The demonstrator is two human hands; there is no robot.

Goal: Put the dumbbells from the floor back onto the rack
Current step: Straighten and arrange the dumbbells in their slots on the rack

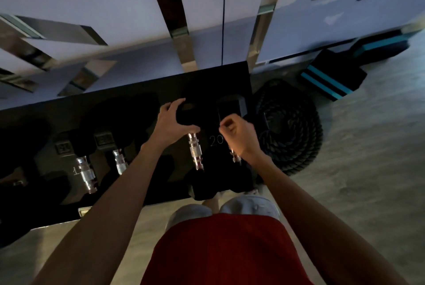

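A black dumbbell rack [128,91] runs along the wall below me. Several black hex dumbbells with chrome handles lie in its cradles. My right hand [238,134] grips the handle of the rightmost dumbbell [230,107], beside a white "20" mark, at the rack's right end. My left hand [172,121] is spread over the far head of the neighbouring dumbbell [195,153], thumb near its chrome handle, fingers wide; whether it touches is unclear. Two more dumbbells [86,174] [118,160] sit further left.
A coiled black battle rope [292,124] lies on the grey floor just right of the rack. Black step platforms with teal stripes [331,78] stand beyond it. Mirrored and white wall panels [207,9] rise behind the rack. My red shirt fills the bottom.
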